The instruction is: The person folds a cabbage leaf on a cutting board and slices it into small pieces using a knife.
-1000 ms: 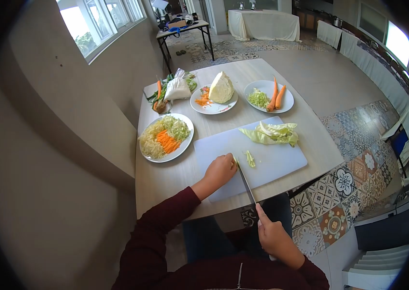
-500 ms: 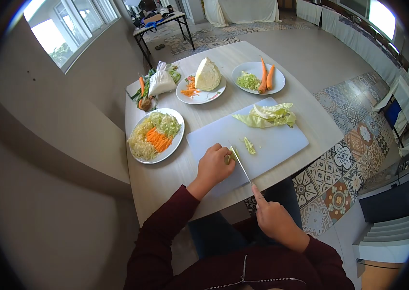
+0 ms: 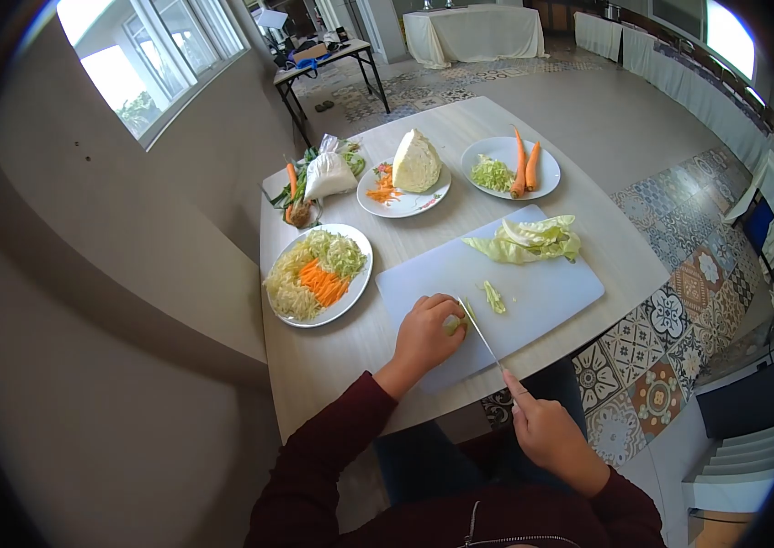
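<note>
Alongside a plain wall pierced by a window, a pale table is set with vegetables. On its near half, a white chopping board is laid at a slant. To the left of the board, a white plate is heaped with pale and light green shreds, orange strips being placed among them; beyond the board, a patterned plate and, farther right, a plain plate are arranged. Across the board's far right part, loose cabbage leaves are piled. On the patterned plate, a cabbage wedge is stood beside orange shreds; near it, at the table's far left, a white bag is rested among greens. By the right hand, a knife is gripped, its handle mostly hidden and the index finger extended toward the blade. By the left hand, with fingers curled narrowly, a pale green piece is held down on the board, just beside the blade; whether it is touched by the edge cannot be told. On the plain plate, two slender carrots are laid beside light green shreds. Right of the blade, small cut strips are gathered.
</note>
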A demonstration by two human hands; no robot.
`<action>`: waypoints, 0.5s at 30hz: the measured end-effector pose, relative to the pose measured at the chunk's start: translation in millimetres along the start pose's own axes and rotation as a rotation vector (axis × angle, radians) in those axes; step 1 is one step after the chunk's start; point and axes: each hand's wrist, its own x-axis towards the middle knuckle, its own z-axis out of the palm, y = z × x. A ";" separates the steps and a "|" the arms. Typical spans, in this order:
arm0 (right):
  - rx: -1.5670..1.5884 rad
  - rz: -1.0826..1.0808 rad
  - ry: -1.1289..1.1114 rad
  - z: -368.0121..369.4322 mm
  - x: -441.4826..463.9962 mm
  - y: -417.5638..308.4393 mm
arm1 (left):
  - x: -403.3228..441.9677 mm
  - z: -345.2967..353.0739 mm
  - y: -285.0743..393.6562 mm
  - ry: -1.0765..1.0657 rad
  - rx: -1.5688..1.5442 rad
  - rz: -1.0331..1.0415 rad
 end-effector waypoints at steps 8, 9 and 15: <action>0.122 0.015 0.000 -21.5 -1.7 -5.2 | 5.5 -2.6 -11.1 -0.046 -0.015 0.034; 0.127 0.018 -0.001 -22.9 -2.6 -5.4 | 5.6 -1.1 -12.7 -0.019 -0.025 0.055; 0.128 0.031 0.033 -30.9 -7.8 -7.1 | 6.8 -7.5 -15.7 -0.122 -0.048 0.103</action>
